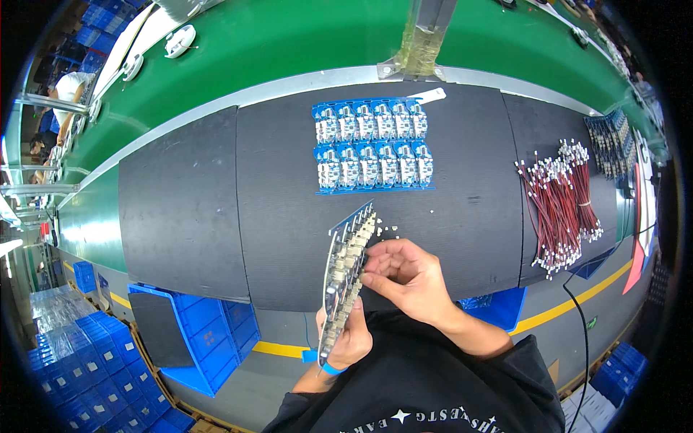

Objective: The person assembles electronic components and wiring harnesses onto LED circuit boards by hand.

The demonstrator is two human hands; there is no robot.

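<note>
Just below the middle of the frame, the person's left hand (351,339) is gripping the lower end of a blue circuit board panel (347,273), which is standing on edge and tilting up toward the centre of the picture. A blue wristband (330,368) is showing at that wrist. The right hand (406,273) is lying against the panel's right side, its fingers curled and its fingertips (369,277) pinching at the small pale components along the board; what exactly sits between the fingertips is too small to make out.

A few tiny white parts (393,230) are lying loose on the black mat of the worktop (289,216), just above the right hand. Further up, at the centre top, a second blue panel (372,146) is lying flat with two rows of modules on it. At the right of the frame a bundle of red wires with white connectors (559,206) is resting on the mat. A green conveyor belt (289,43) is curving across the top. At the lower left a blue plastic crate (209,339) is sitting below the worktop's edge.
</note>
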